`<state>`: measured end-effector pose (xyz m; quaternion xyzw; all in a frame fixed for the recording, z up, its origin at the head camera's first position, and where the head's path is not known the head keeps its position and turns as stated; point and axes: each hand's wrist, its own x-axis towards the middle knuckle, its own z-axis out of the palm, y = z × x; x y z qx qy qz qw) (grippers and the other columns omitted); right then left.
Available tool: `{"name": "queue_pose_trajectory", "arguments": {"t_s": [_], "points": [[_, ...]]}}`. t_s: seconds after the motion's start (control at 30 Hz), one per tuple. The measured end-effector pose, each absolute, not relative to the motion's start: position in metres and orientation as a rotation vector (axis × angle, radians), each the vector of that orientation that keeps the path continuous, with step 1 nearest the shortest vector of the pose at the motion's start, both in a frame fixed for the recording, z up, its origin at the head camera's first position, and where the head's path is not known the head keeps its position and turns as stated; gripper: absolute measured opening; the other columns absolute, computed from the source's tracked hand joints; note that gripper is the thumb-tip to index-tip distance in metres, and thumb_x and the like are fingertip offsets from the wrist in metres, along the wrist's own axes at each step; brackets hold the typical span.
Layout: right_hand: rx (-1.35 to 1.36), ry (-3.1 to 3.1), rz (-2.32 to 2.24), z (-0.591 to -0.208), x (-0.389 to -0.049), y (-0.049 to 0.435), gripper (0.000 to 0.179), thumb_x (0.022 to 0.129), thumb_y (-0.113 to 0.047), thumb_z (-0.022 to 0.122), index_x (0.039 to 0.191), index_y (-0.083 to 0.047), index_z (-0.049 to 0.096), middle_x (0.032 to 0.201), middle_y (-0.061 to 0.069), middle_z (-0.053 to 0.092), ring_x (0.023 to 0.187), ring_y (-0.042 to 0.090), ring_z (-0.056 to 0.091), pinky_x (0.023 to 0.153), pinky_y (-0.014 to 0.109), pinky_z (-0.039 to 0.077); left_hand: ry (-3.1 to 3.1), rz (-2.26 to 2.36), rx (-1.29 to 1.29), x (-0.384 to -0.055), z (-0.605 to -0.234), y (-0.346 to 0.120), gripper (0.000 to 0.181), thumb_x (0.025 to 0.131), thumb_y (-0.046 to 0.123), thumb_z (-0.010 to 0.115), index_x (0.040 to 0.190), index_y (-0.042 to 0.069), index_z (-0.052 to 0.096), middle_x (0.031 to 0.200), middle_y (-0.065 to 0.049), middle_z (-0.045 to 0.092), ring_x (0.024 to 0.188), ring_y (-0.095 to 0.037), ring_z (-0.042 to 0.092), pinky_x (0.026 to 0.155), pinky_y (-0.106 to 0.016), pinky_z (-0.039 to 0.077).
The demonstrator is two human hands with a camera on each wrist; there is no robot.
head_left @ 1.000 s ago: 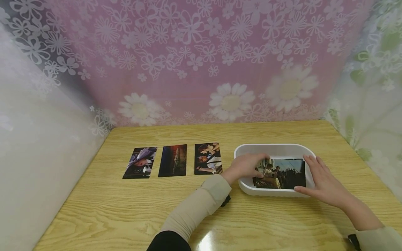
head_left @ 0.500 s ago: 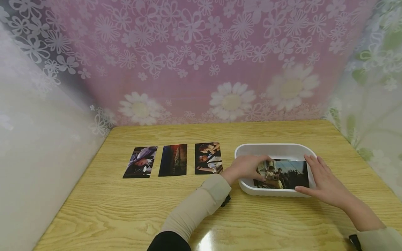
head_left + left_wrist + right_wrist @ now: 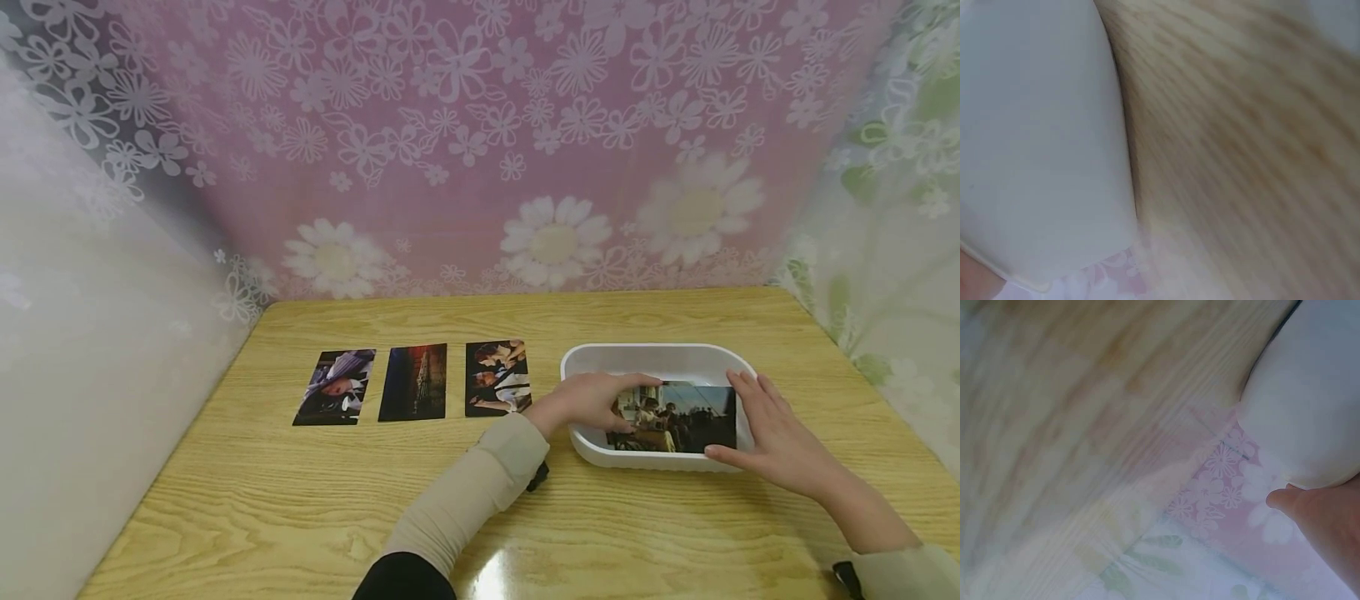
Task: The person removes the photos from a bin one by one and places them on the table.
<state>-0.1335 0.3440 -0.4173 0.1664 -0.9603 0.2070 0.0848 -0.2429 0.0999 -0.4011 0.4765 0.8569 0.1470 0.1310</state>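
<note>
A white oblong tray (image 3: pixel 660 356) with rounded ends stands on the table. In it lies a glossy photo (image 3: pixel 697 417) showing figures on a deck against the sky; edges of another print peek out under its left end. My left hand (image 3: pixel 596 400) reaches over the tray's left rim and pinches the photo's left end between thumb and fingers. My right hand (image 3: pixel 776 437) rests over the right rim, fingers fairly straight beside the photo's right end, thumb at the front rim. In the right wrist view a fingertip (image 3: pixel 1282 497) touches the tray's rim.
Left of the tray three photos lie in a row: a couple (image 3: pixel 497 379), a lit ship at night (image 3: pixel 414 383) and a figure in a purple hat (image 3: pixel 335 388). The wood-grain table (image 3: pixel 300 508) meets a pink floral backdrop (image 3: pixel 442 167) behind, with pale walls either side.
The photo in the tray has shifted slightly right, towards my right hand. My left fingers have slid a little right along its back edge. My right hand has hardly moved.
</note>
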Motion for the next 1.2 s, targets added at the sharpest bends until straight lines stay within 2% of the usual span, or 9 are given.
{"name": "queue_pose_trajectory", "arguments": {"t_s": [0.23, 0.33, 0.4, 0.5, 0.7, 0.83, 0.97, 1.1, 1.2], "points": [[0.520, -2.846, 0.627, -0.417, -0.135, 0.344, 0.103, 0.073, -0.034, 0.071, 0.142, -0.002, 0.001, 0.141, 0.028, 0.007, 0.129, 0.036, -0.011, 0.100, 0.048, -0.010, 2.328, 0.850, 1.300, -0.248, -0.402, 0.096, 0.066, 0.082, 0.017, 0.064, 0.138, 0.025, 0.029, 0.110, 0.005, 0.054, 0.059, 0.000, 0.054, 0.056, -0.015, 0.042], [0.528, -2.837, 0.621, -0.419, -0.135, 0.345, 0.104, 0.072, -0.034, 0.071, 0.141, 0.000, 0.003, 0.140, 0.029, 0.010, 0.130, 0.036, -0.009, 0.101, 0.045, -0.009, 2.167, 1.108, 1.216, -0.250, -0.401, 0.091, 0.067, 0.083, 0.008, 0.062, 0.138, 0.023, 0.027, 0.133, 0.003, 0.037, 0.059, -0.006, 0.058, 0.057, -0.021, 0.047], [0.535, -2.821, 0.613, -0.420, -0.135, 0.345, 0.104, 0.071, -0.034, 0.072, 0.141, 0.001, 0.004, 0.139, 0.030, 0.012, 0.130, 0.036, -0.008, 0.102, 0.042, -0.009, 2.038, 1.287, 1.142, -0.251, -0.399, 0.088, 0.068, 0.083, 0.002, 0.060, 0.138, 0.023, 0.028, 0.140, 0.003, 0.026, 0.060, -0.011, 0.061, 0.059, -0.027, 0.050], [0.547, -2.794, 0.601, -0.420, -0.136, 0.345, 0.104, 0.069, -0.033, 0.073, 0.140, 0.003, 0.006, 0.137, 0.031, 0.015, 0.130, 0.037, -0.006, 0.103, 0.041, -0.007, 1.892, 1.470, 1.065, -0.252, -0.397, 0.082, 0.066, 0.082, -0.002, 0.059, 0.137, 0.023, 0.031, 0.140, 0.007, 0.023, 0.062, -0.016, 0.062, 0.064, -0.035, 0.051], [0.534, -2.797, 0.592, -0.418, -0.136, 0.346, 0.104, 0.070, -0.034, 0.073, 0.140, 0.002, 0.006, 0.137, 0.031, 0.015, 0.130, 0.037, -0.007, 0.102, 0.042, -0.007, 1.747, 1.642, 0.951, -0.248, -0.390, 0.065, 0.060, 0.081, -0.004, 0.060, 0.133, 0.018, 0.040, 0.135, 0.005, 0.032, 0.069, -0.022, 0.064, 0.071, -0.044, 0.048], [0.532, -2.800, 0.588, -0.418, -0.136, 0.345, 0.104, 0.070, -0.034, 0.073, 0.140, 0.003, 0.007, 0.137, 0.030, 0.015, 0.130, 0.038, -0.006, 0.102, 0.043, -0.006, 1.877, 1.664, 0.899, -0.242, -0.386, 0.050, 0.051, 0.079, 0.005, 0.066, 0.127, 0.015, 0.050, 0.127, 0.004, 0.045, 0.074, -0.031, 0.062, 0.067, -0.038, 0.050], [0.532, -2.796, 0.584, -0.419, -0.135, 0.344, 0.104, 0.069, -0.035, 0.073, 0.140, 0.002, 0.007, 0.137, 0.030, 0.016, 0.129, 0.038, -0.005, 0.102, 0.044, -0.006, 1.965, 1.684, 0.876, -0.235, -0.385, 0.030, 0.039, 0.084, 0.011, 0.061, 0.123, 0.012, 0.055, 0.120, 0.001, 0.052, 0.077, -0.037, 0.058, 0.066, -0.034, 0.050], [0.530, -2.788, 0.582, -0.420, -0.135, 0.345, 0.105, 0.068, -0.035, 0.074, 0.141, 0.002, 0.008, 0.137, 0.030, 0.017, 0.129, 0.039, -0.004, 0.103, 0.043, -0.005, 2.002, 1.728, 0.842, -0.228, -0.386, 0.008, 0.031, 0.091, 0.009, 0.050, 0.121, 0.008, 0.056, 0.114, -0.005, 0.055, 0.073, -0.029, 0.058, 0.060, -0.037, 0.049], [0.526, -2.787, 0.588, -0.420, -0.135, 0.345, 0.105, 0.068, -0.035, 0.074, 0.141, 0.002, 0.008, 0.136, 0.030, 0.016, 0.129, 0.039, -0.004, 0.103, 0.043, -0.006, 2.048, 1.741, 0.820, -0.219, -0.384, -0.010, 0.029, 0.090, 0.007, 0.051, 0.118, 0.006, 0.058, 0.115, -0.007, 0.056, 0.067, -0.016, 0.058, 0.058, -0.040, 0.047]]}}
